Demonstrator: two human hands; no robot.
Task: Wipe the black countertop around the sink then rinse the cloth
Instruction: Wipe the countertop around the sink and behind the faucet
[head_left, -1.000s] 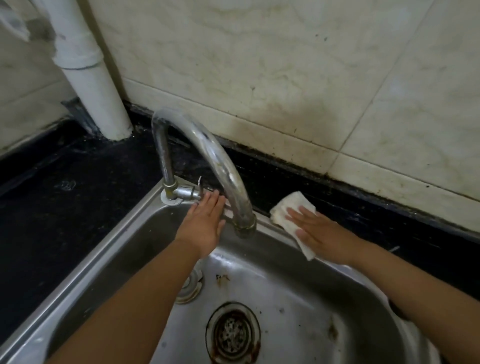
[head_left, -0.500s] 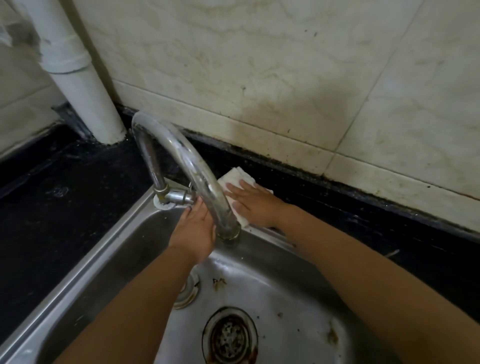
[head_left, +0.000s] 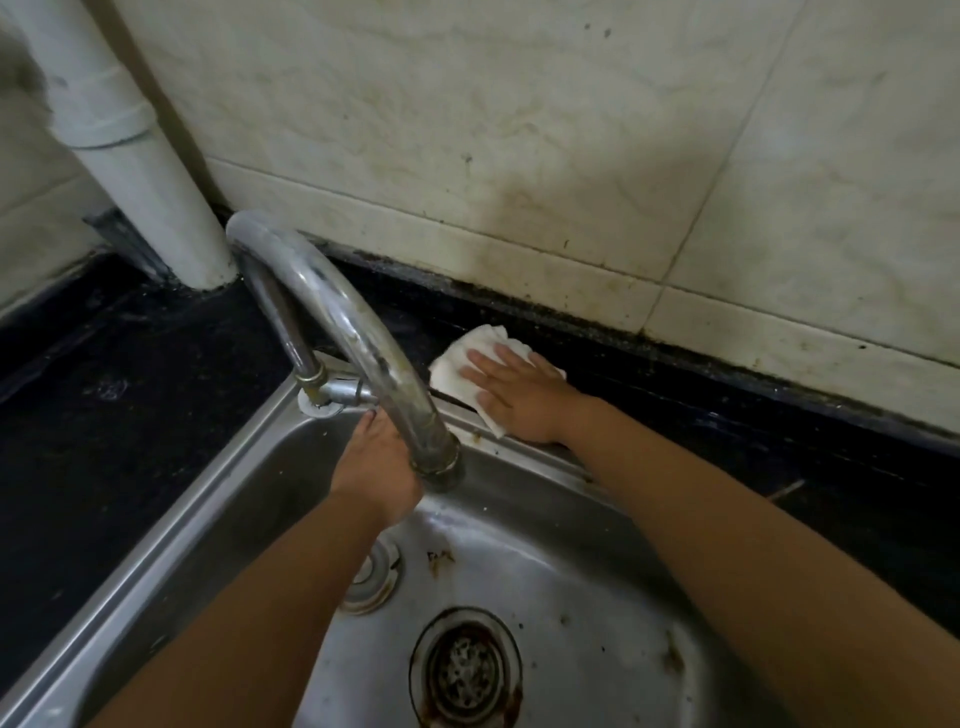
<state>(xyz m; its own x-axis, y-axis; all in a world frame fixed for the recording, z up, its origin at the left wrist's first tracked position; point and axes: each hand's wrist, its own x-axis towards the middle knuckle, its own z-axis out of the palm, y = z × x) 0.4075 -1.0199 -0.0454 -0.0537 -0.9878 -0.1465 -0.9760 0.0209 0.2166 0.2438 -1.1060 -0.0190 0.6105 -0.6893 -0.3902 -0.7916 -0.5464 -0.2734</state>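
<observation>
Head view: my right hand (head_left: 511, 395) pressed flat on the cloth (head_left: 457, 364); left hand (head_left: 376, 465), grip unclear, risked bumping the faucet (head_left: 363, 338).

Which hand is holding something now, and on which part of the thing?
The right hand presses flat on top of the white cloth, pinning it to the black countertop. The left hand rests behind the faucet; any hold cannot be told.

Behind the white drainpipe (head_left: 130, 156), which stands in the corner, stained cream wall tiles (head_left: 467, 130) are seen, edged below by dark grimy grout, under dim light.
</observation>
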